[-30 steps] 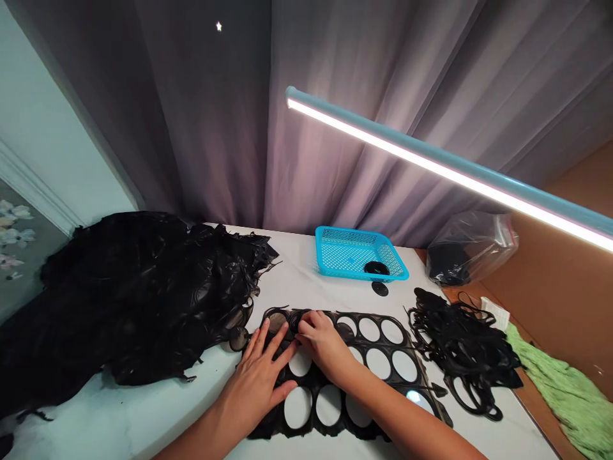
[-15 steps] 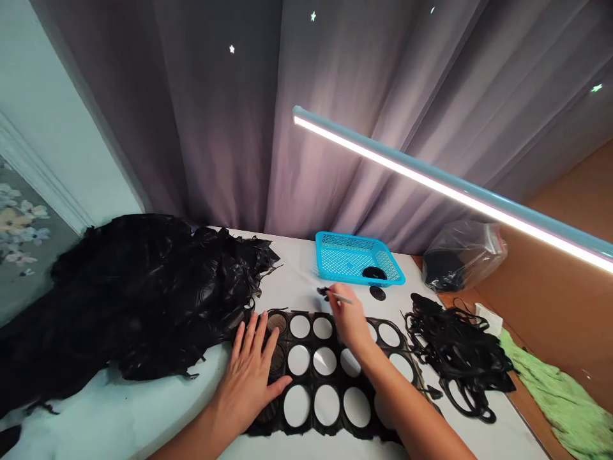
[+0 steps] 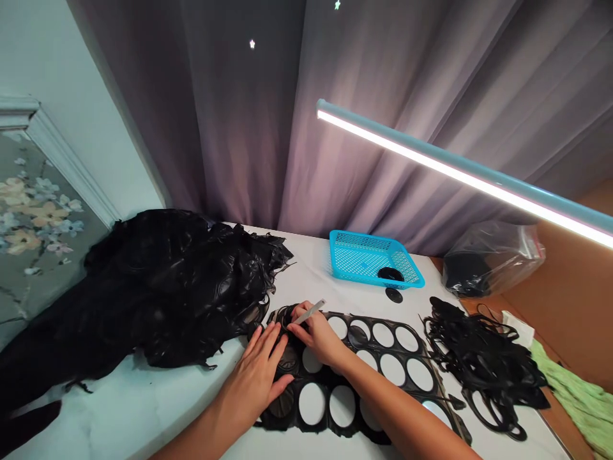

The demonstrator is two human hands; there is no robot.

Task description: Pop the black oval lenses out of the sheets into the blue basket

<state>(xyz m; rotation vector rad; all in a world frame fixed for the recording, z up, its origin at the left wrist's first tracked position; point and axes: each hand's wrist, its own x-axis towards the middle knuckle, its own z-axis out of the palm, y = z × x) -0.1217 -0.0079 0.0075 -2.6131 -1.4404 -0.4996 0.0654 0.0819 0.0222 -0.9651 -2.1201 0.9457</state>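
Observation:
A thin black sheet (image 3: 327, 401) with rows of round holes lies on the white table. On its left end my left hand (image 3: 256, 364) rests flat, fingers spread, touching the sheet. My right hand (image 3: 320, 332) is closed around a slim pale-grey tool (image 3: 313, 309), at the sheet's upper left corner beside my left fingertips. The tool's tip is hidden by my fingers, so its exact kind does not show. Round black pieces still fill some places in the left column. A dark disc (image 3: 357, 336) partly covers one hole in the top row.
A blue mesh basket (image 3: 335, 263) holding a black disc (image 3: 391, 274) stands behind the sheet, another disc (image 3: 394, 295) before it. Black sheets (image 3: 167, 294) are heaped left. Black scraps (image 3: 483, 358), a clear plastic bag (image 3: 507, 252) and a green cloth (image 3: 575, 390) lie right. A lamp (image 3: 454, 172) hangs above.
My right hand has moved from near the basket, where a black scrap showed at its fingertips, leftward to the sheet's upper left corner. My left hand stays on the sheet. The view has shifted slightly.

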